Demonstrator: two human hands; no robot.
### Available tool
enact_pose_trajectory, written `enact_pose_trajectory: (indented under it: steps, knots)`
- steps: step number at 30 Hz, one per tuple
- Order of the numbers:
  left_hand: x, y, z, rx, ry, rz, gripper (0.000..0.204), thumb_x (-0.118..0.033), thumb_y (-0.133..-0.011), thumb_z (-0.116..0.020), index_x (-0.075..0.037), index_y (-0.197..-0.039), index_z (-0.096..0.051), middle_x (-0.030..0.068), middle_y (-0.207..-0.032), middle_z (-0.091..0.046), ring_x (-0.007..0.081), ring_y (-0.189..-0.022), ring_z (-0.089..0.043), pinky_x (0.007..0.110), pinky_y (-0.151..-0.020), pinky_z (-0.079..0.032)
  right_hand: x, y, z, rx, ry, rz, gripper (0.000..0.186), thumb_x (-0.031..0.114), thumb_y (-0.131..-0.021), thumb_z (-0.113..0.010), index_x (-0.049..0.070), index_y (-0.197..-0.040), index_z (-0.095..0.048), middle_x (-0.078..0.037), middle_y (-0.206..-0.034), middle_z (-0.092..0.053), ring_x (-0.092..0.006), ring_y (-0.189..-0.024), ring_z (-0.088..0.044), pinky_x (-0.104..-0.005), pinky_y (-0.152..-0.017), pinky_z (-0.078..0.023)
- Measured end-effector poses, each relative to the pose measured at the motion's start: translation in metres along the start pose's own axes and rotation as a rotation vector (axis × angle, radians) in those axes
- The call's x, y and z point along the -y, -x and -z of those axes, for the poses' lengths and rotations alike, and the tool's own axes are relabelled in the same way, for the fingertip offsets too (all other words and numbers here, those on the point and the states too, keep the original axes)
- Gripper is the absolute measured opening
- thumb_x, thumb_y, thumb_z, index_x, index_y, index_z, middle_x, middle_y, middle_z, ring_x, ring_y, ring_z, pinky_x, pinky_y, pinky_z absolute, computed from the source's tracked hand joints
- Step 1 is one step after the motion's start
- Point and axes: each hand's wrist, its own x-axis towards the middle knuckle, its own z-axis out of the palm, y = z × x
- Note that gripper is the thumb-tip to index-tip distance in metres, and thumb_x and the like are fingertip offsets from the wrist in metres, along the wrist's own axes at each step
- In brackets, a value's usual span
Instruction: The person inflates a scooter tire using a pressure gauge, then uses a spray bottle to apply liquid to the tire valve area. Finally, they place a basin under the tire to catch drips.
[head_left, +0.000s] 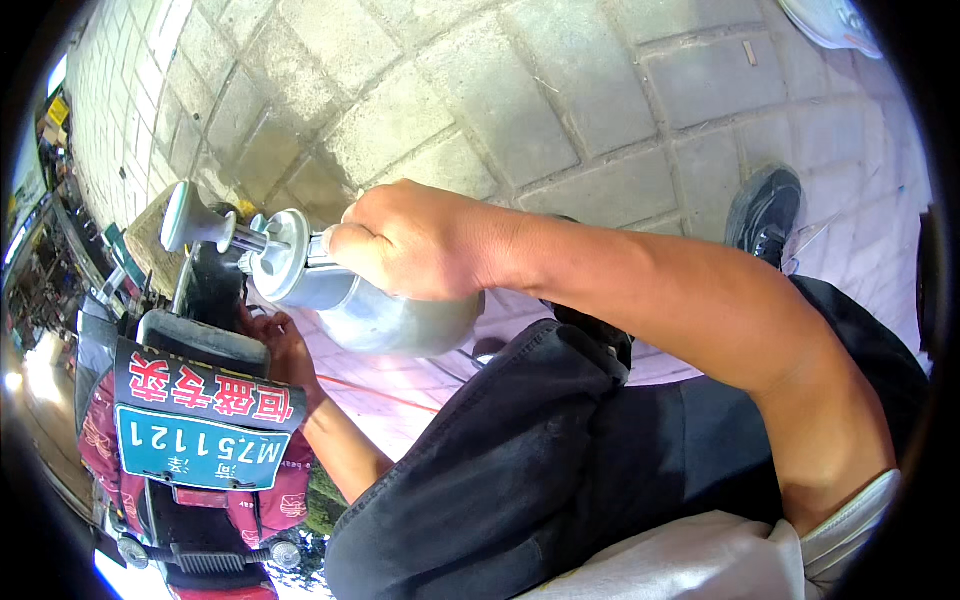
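My right hand (415, 240) is wrapped round the handle of a silver-grey pump spray bottle (400, 325), which lies tilted with its pump knob and nozzle toward the left. Close to the nozzle is a shiny black part (208, 285) of a scooter. My left hand (285, 348) is beneath the bottle's head, beside that black part. Its fingers are bent and pressed together against the scooter; what they hold, if anything, is hidden.
The scooter's rear carries a blue licence plate (205, 447), seen upside down, with dark red covers around it. Behind its black part stands a stone block (152, 235). Paving bricks (510, 110) stretch ahead. My black shoe (768, 210) rests at right; a white shoe (835, 22) shows beyond.
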Motion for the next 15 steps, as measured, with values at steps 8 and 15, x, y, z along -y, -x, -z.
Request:
enact_pose_trajectory:
  steps: [8,15]
  knots:
    - [0.017,-0.008,-0.013,-0.208,-0.154,-0.141,0.051,-0.026,-0.093,-0.043,-0.004,-0.139,-0.040,0.0124,-0.134,-0.047,0.0233,-0.107,-0.049,0.039,-0.096,-0.033,0.005,-0.001,-0.001,0.018,-0.042,-0.001,0.045,0.031,-0.095,-0.043,-0.007,-0.075,-0.058,-0.024,-0.063,-0.056,-0.0267,-0.057,-0.052,-0.0420,-0.060,-0.042]
    - [0.001,-0.008,0.002,-0.064,-0.169,-0.081,0.056,-0.021,-0.090,-0.050,0.000,-0.140,-0.037,0.0083,-0.126,-0.054,0.0169,-0.097,-0.047,0.034,-0.088,-0.034,0.000,0.001,0.001,-0.001,0.011,0.055,0.044,0.030,-0.094,-0.043,-0.006,-0.078,-0.060,-0.025,-0.067,-0.058,-0.0303,-0.060,-0.057,-0.0430,-0.061,-0.043]
